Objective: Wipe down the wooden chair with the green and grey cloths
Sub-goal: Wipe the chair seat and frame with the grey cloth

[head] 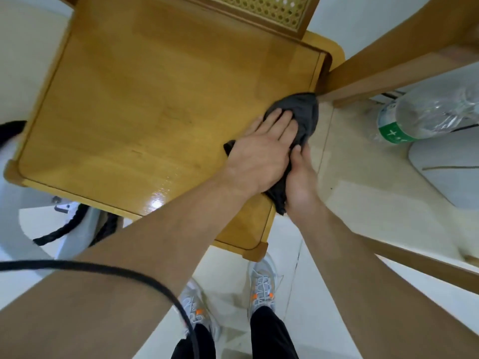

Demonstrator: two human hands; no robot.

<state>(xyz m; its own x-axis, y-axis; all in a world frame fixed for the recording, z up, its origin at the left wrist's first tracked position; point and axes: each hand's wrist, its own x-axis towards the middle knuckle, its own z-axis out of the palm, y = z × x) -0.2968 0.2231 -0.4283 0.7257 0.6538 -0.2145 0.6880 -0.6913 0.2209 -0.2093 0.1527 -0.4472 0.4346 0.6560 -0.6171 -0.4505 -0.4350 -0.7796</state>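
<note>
The wooden chair point(145, 104) fills the upper left, its glossy yellow seat seen from above and its cane back at the top. A dark grey cloth point(304, 112) lies bunched on the seat's right edge. My left hand point(261, 154) presses flat on the cloth with straight fingers. My right hand point(302, 182) is at the seat's right edge, thumb and fingers pinching the cloth's lower part. No green cloth is in view.
A wooden table leg and rail point(404, 66) stand close to the chair's right rear corner. A clear plastic bottle with a green label point(420, 115) lies at the right. My feet in grey shoes point(261, 288) stand below the seat. A black cable point(108, 270) crosses my left forearm.
</note>
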